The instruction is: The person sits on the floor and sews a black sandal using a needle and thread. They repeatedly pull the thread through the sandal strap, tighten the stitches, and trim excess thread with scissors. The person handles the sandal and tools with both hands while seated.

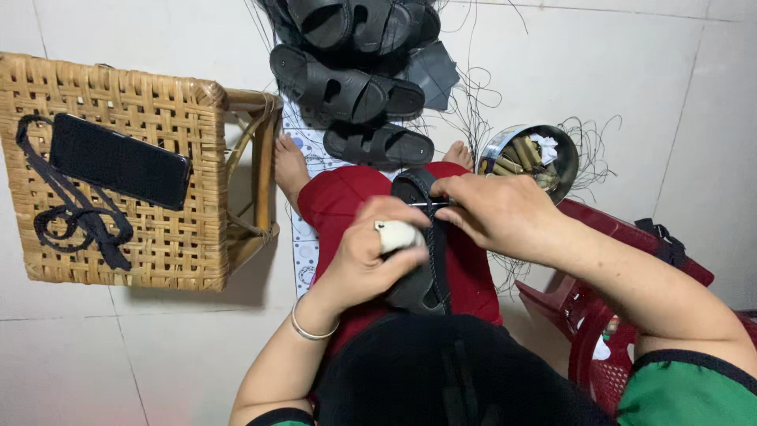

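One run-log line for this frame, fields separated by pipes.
left hand: white-wrapped finger on black rubber sandal | right hand: pinching sandal's strap | lap: red cloth | nearby: woven rattan stool, black phone

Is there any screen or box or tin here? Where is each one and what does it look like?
Phone: lies flat on the wicker stool, left of the hands; a black rectangle, its screen dark.
Round tin: on the floor beyond the right hand; shiny metal, holding yellowish-brown rolls.
No labels or signs show.
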